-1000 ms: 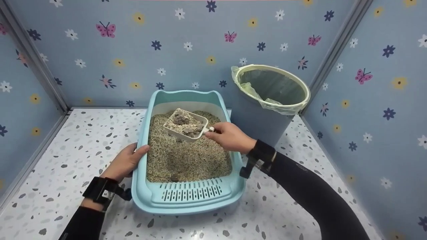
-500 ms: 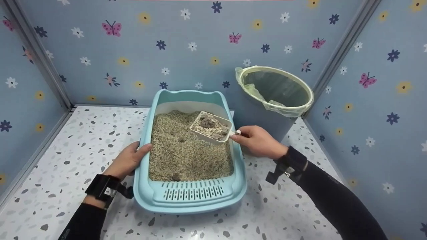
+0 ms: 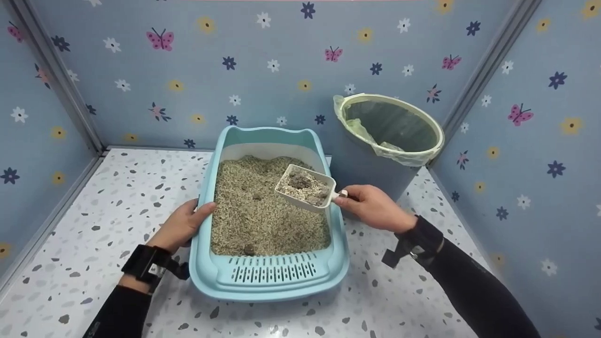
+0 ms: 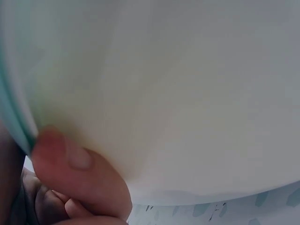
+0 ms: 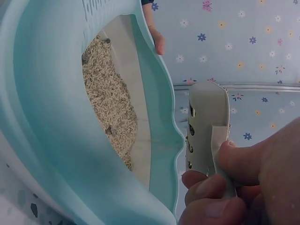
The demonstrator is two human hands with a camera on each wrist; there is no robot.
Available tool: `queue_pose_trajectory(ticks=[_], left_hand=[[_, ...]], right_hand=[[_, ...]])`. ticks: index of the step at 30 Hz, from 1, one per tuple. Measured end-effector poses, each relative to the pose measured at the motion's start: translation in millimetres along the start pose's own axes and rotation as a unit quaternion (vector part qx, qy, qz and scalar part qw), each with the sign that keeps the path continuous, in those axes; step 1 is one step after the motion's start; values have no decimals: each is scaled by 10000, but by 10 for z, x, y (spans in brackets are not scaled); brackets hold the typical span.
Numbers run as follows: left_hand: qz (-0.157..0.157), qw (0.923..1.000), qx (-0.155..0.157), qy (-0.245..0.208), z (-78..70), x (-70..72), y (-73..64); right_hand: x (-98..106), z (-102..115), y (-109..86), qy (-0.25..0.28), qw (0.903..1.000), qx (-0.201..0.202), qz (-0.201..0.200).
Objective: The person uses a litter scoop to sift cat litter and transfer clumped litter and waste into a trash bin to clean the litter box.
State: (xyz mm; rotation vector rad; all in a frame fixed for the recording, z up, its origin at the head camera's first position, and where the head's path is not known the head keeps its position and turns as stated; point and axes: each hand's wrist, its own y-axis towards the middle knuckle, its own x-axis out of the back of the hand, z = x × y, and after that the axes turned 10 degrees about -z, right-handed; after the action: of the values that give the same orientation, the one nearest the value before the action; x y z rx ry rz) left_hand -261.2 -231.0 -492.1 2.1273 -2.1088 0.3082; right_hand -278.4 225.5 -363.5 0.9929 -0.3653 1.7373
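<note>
A light blue litter box (image 3: 267,295) holds a bed of tan, grainy litter (image 3: 263,225). My left hand (image 3: 178,226) grips its left rim, thumb laid over the edge and the other fingers mostly hidden on the outside. Above the right side of the box is a pale litter scoop (image 3: 300,203), filled with loose litter and dark grey clumps (image 3: 299,180). My right hand (image 3: 375,206) holds the scoop's short handle. The right wrist view shows the slotted outside of the scoop (image 5: 207,110) and thumb and fingers closed round the handle.
Behind the box to the right stands a blue-grey bin (image 3: 371,176), its mouth lined with a translucent greenish bag (image 3: 404,157). A speckled white surface (image 3: 141,188) lies under everything. Patterned blue walls (image 3: 263,42) rise at the back and both sides.
My right hand has carried the loaded scoop rightward and a little nearer me, from over the middle of the litter to the right rim. The left hand keeps its place on the box.
</note>
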Motion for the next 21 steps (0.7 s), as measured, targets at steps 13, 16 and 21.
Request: queue_pose_trajectory(ticks=[13,16,21], left_hand=[[-237,9997,50,7,43,0,-23],[-220,9998,19,-38,24,-9,-23],[-113,9999,-21,-16,-3,23,-15]], right_hand=[[-349,209,397,-202,9986,261,409],[-253,136,351,-192,9987,354,313],[-38,-11,188,-222,9988,427,-75]])
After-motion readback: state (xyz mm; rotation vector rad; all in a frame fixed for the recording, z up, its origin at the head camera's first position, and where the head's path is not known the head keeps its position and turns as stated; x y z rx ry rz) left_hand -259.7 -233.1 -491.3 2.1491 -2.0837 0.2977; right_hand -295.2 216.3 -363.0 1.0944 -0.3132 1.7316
